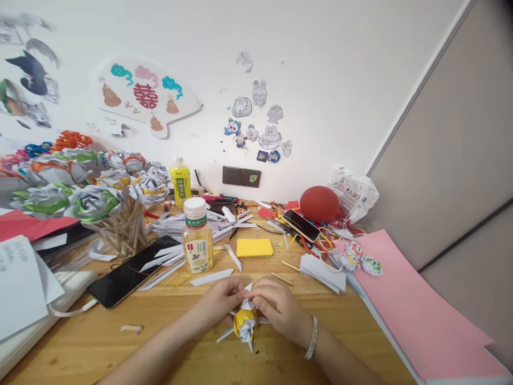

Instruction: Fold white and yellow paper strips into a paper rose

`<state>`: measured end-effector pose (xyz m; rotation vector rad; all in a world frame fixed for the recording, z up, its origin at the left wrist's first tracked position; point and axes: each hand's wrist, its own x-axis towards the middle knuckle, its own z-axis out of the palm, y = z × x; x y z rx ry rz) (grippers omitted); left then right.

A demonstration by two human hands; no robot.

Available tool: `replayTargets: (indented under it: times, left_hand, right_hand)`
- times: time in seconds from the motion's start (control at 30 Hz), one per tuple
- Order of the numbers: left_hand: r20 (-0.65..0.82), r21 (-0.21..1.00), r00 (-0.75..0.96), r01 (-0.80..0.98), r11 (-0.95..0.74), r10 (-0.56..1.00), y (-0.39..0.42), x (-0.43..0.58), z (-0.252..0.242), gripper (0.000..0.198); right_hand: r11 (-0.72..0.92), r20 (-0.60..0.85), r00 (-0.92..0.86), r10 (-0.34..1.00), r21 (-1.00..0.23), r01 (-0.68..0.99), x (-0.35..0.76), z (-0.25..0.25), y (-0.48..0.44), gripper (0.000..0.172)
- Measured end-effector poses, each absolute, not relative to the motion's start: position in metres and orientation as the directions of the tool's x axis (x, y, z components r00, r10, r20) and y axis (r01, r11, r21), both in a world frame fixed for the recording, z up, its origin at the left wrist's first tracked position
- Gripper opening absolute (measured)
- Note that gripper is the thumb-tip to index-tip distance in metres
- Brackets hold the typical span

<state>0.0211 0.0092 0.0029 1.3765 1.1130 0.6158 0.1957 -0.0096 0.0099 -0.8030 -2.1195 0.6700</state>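
the yellow-and-white folded paper piece is at the lower centre of the frame, just above the worktop or resting on it; which of the two i cannot tell. its long axis runs roughly up and down the frame, from a white paper tip at the top to a pointed white end at the bottom. other thin white points stick out towards the lower left and the right.

the left hand comes in from the lower left, the right hand from the lower right, and they meet at the upper end of the piece. the fingers of both are closed in a pinch on the white part near that tip, so the yellow bulk hangs below them, towards the bottom of the frame. neither hand is clearly nearer: both touch the piece, one on each side of its long axis. the left fingertips are partly hidden, so their exact hold is unclear.

beyond the hands, near the centre, lies a yellow paper stack; a white paper stack lies to the right, and a tea bottle stands to the left.
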Motion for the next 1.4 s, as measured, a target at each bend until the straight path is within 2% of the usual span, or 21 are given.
replayTargets:
  times: [0.17, 0.4, 0.47, 0.6, 0.77, 0.83, 0.93, 1.0, 1.07, 1.13, 1.2, 1.4]
  left_hand:
    - [-0.245, 0.952, 0.352, 0.262, 0.156, 0.903, 0.011, 0.022, 0.001, 0.054]
    - [-0.250, 0.949, 0.318, 0.270, 0.165, 0.915, 0.012, 0.024, 0.001, 0.053]
    - [-0.257, 0.947, 0.325, 0.271, 0.170, 0.910, 0.012, 0.023, 0.002, 0.053]
    - [-0.267, 0.946, 0.349, 0.270, 0.177, 0.898, 0.011, 0.022, 0.005, 0.052]
    - [-0.277, 0.943, 0.336, 0.273, 0.188, 0.900, 0.009, 0.023, 0.005, 0.051]
    - [-0.285, 0.942, 0.336, 0.272, 0.197, 0.898, 0.009, 0.022, 0.005, 0.050]
    - [-0.308, 0.937, 0.369, 0.276, 0.213, 0.877, 0.008, 0.022, 0.009, 0.049]
    - [-0.323, 0.934, 0.402, 0.281, 0.221, 0.857, 0.006, 0.022, 0.013, 0.049]
    - [-0.333, 0.932, 0.423, 0.281, 0.227, 0.843, 0.005, 0.023, 0.015, 0.053]
    - [-0.335, 0.933, 0.423, 0.275, 0.233, 0.842, 0.005, 0.024, 0.015, 0.058]
    - [-0.322, 0.939, 0.407, 0.256, 0.231, 0.855, 0.006, 0.024, 0.015, 0.062]
    - [-0.203, 0.972, 0.365, 0.189, 0.141, 0.909, 0.013, 0.016, 0.016, 0.050]
  right_hand:
    - [0.723, 0.509, -0.533, 0.676, -0.600, 0.343, 0.194, 0.008, -0.013, 0.031]
    - [0.842, 0.550, -0.638, 0.539, -0.330, 0.426, 0.189, 0.014, -0.020, 0.030]
    - [0.834, 0.539, -0.638, 0.549, -0.308, 0.457, 0.189, 0.015, -0.021, 0.029]
    - [0.774, 0.517, -0.577, 0.633, -0.400, 0.491, 0.188, 0.014, -0.022, 0.028]
    - [0.805, 0.517, -0.619, 0.591, -0.416, 0.423, 0.188, 0.015, -0.023, 0.031]
    - [0.786, 0.510, -0.600, 0.617, -0.449, 0.425, 0.190, 0.016, -0.021, 0.031]
    - [0.612, 0.465, -0.402, 0.789, -0.652, 0.447, 0.194, 0.014, -0.016, 0.025]
    - [0.422, 0.328, -0.287, 0.900, -0.823, 0.382, 0.195, 0.009, -0.011, 0.020]
    - [0.241, 0.145, -0.334, 0.931, -0.932, 0.269, 0.193, 0.002, -0.007, 0.018]
    - [0.118, 0.043, -0.360, 0.932, -0.975, 0.188, 0.191, -0.004, -0.005, 0.020]
    - [0.048, 0.002, -0.324, 0.946, -0.990, 0.134, 0.189, -0.007, -0.003, 0.024]
    - [-0.015, -0.015, -0.115, 0.993, -1.000, 0.004, 0.193, -0.006, 0.004, 0.035]
